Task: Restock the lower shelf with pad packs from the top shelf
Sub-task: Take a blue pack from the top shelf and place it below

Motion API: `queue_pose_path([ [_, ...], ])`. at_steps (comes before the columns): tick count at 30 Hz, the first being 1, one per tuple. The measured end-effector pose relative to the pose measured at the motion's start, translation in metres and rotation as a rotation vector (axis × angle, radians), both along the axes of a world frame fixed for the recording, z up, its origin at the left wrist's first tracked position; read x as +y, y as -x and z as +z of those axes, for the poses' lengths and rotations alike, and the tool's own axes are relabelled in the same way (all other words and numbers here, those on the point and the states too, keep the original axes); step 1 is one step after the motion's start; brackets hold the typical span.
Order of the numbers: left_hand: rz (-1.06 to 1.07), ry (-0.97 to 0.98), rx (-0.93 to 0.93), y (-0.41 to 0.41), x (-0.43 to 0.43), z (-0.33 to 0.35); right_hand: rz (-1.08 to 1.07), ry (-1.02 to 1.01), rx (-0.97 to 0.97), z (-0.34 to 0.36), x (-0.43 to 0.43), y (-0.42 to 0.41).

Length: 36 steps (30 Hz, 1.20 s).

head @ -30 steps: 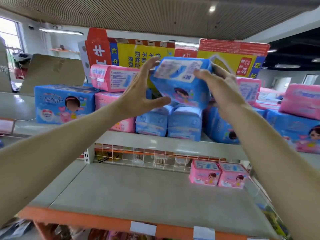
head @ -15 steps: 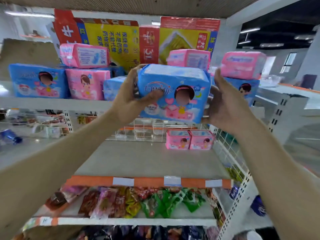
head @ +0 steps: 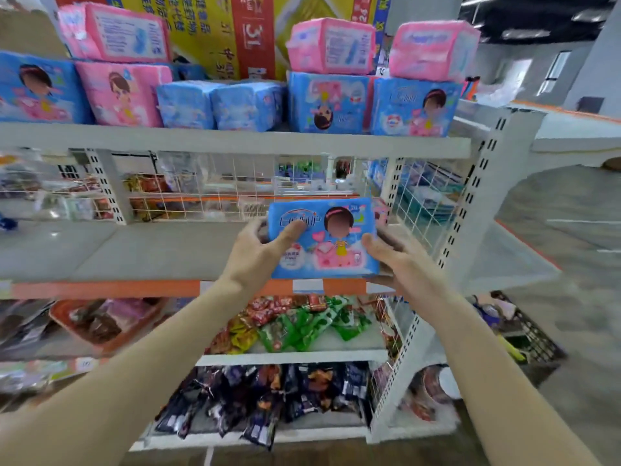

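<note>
A blue pad pack (head: 331,243) with a cartoon girl on its front is held upright between my two hands. My left hand (head: 260,253) grips its left end and my right hand (head: 400,264) its right end. The pack is at the right front of the grey lower shelf (head: 134,250), level with its orange front edge. Whether it touches the shelf I cannot tell. A pink pack (head: 381,211) peeks out behind it. The top shelf (head: 235,139) carries several blue packs (head: 248,104) and pink packs (head: 122,92), some stacked.
A white wire grid (head: 201,193) backs the lower shelf and another (head: 426,203) closes its right side. Perforated uprights (head: 470,203) stand at the right. Snack bags (head: 295,324) fill the shelves below. Cardboard boxes (head: 215,31) stand behind the top packs.
Both hands have brought the blue pack down from the top shelf to the right part of the lower shelf. The view has tilted downward.
</note>
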State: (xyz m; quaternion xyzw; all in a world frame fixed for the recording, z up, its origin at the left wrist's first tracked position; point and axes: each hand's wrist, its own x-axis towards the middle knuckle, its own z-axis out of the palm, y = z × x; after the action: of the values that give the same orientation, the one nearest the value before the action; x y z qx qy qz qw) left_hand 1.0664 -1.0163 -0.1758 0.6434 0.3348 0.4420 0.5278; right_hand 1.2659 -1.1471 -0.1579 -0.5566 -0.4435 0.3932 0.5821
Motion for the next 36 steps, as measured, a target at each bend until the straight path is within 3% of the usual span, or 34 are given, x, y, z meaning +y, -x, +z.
queue_pose_path([
  [13, 0.01, 0.49, 0.224, -0.006, -0.002, -0.05, -0.265, 0.348, 0.044, -0.059, -0.005, 0.004],
  [23, 0.012, 0.456, 0.287, 0.008, -0.004, -0.063, -0.219, 0.433, 0.009, -0.071, 0.002, 0.01],
  [36, -0.072, 0.134, 0.228, 0.032, -0.007, -0.065, -0.069, 0.188, -0.169, -0.082, 0.02, 0.019],
])
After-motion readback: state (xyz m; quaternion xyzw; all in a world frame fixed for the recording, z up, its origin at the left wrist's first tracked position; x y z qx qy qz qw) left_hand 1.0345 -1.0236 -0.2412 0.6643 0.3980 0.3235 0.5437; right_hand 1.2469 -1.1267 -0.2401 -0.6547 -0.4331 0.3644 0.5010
